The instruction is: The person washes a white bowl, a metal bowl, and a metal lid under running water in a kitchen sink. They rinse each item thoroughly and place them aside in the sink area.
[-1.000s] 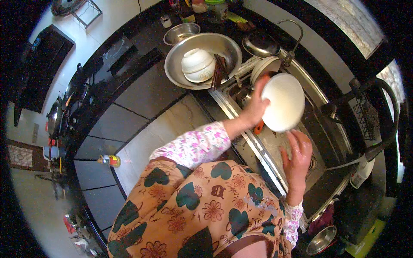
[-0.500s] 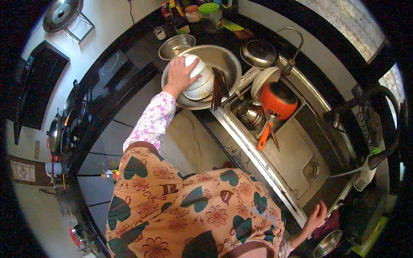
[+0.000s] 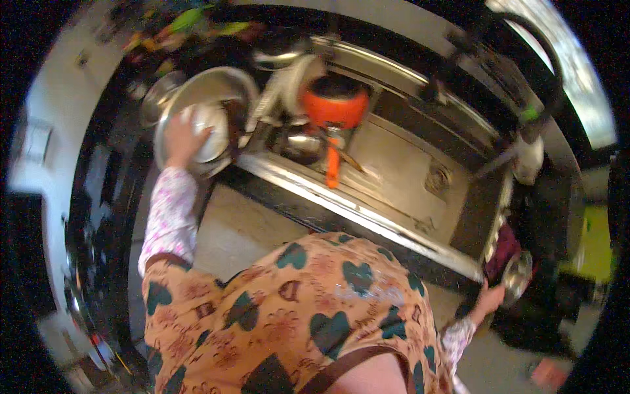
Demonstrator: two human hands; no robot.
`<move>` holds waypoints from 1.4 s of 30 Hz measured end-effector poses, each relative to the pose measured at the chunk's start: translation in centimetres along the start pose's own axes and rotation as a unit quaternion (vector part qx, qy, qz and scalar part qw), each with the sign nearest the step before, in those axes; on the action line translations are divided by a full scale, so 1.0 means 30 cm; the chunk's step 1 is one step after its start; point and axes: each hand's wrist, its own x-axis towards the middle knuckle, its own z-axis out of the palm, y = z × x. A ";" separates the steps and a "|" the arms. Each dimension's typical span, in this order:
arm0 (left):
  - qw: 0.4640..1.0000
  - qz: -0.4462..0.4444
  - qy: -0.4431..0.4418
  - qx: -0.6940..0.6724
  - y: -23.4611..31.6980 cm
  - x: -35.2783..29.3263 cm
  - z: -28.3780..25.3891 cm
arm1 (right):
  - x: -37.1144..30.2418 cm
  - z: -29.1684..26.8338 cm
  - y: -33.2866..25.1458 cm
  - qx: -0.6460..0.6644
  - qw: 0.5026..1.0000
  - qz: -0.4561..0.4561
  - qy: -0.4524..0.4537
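head view, left hand (image 3: pixel 185 138) spread on bowl (image 3: pixel 215 136) in basin (image 3: pixel 226 80), right hand (image 3: pixel 489 301), grip unclear, near sink edge (image 3: pixel 420 241)

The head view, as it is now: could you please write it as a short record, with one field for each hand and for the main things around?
Left hand: on a white bowl; firmness of grip unclear
Right hand: beside a small metal bowl; contact cannot be told
Large metal basin: white bowl inside
Sink: red-orange pot toward its left end
Dark red cloth: next to the small metal bowl
Sharpness: blurred
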 end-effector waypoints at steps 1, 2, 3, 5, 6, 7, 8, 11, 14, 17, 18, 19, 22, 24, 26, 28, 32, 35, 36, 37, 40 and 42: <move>1.000 -0.003 -0.007 0.008 0.011 0.003 0.028 | 0.015 0.009 0.020 -0.003 0.999 0.040 -0.037; 1.000 -0.006 0.006 0.007 0.008 -0.010 0.006 | 0.031 -0.026 -0.037 -0.034 0.994 0.067 -0.078; 0.999 -0.010 0.040 -0.009 0.029 -0.024 -0.013 | 0.044 -0.072 -0.073 -0.068 0.987 0.092 -0.115; 0.990 0.020 0.136 -0.025 0.076 0.029 -0.024 | 0.064 -0.119 -0.035 -0.127 0.986 0.061 -0.088; 0.989 0.028 0.133 -0.065 0.103 0.055 -0.006 | 0.073 -0.135 0.009 -0.133 0.988 0.046 -0.069; 0.986 0.032 0.123 -0.105 0.158 0.072 -0.026 | 0.094 -0.166 0.076 -0.143 0.988 0.026 -0.052; 0.984 0.041 0.122 -0.123 0.185 0.077 -0.039 | 0.110 -0.204 0.080 -0.142 0.989 0.002 -0.037; 0.979 0.053 0.117 -0.156 0.243 0.066 -0.069 | 0.230 -0.499 -0.063 -0.050 0.992 -0.108 -0.045; 0.975 0.066 0.125 -0.172 0.294 0.062 -0.104 | 0.324 -0.747 -0.300 0.074 0.983 -0.124 -0.111; 0.973 0.038 0.085 -0.212 0.338 0.051 -0.113 | 0.471 -0.800 -0.441 0.274 0.943 -0.148 -0.119; 0.969 0.049 0.093 -0.223 0.333 0.010 -0.114 | 0.460 -0.797 -0.487 0.339 0.920 -0.089 -0.173; 0.965 0.057 0.091 -0.239 0.347 0.010 -0.116 | 0.519 -0.790 -0.538 0.397 0.888 -0.032 -0.231; 0.956 0.064 0.081 -0.274 0.397 0.024 -0.138 | 0.668 -0.564 -0.641 0.570 0.774 0.045 -0.272; 0.959 0.073 0.074 -0.265 0.436 0.034 -0.190 | 0.760 -0.444 -0.717 0.662 0.679 0.135 -0.288; 0.966 0.075 0.072 -0.237 0.410 -0.008 -0.255 | 0.773 -0.375 -0.816 0.729 0.558 0.241 -0.314; 0.972 0.070 0.072 -0.211 0.367 -0.031 -0.314 | 0.791 -0.262 -0.840 0.728 0.560 0.252 -0.304; 0.988 0.053 0.049 -0.137 0.279 0.025 -0.428 | 0.769 -0.048 -0.819 0.719 0.554 0.264 -0.327; 0.989 -0.018 0.042 -0.142 0.208 0.136 -0.468 | 0.751 0.059 -0.809 0.635 0.648 0.238 -0.346; 0.988 -0.015 0.055 -0.141 0.179 0.193 -0.450 | 0.760 0.168 -0.745 0.615 0.677 0.168 -0.368; 0.988 -0.018 0.069 -0.137 0.134 0.236 -0.420 | 0.752 0.190 -0.753 0.588 0.696 0.179 -0.372; 0.970 -0.072 0.068 -0.223 0.019 0.422 -0.279 | 0.689 0.244 -0.645 0.501 0.807 0.085 -0.301; 0.941 -0.141 0.084 -0.295 -0.079 0.484 -0.135 | 0.698 0.108 -0.672 0.445 0.810 0.066 -0.376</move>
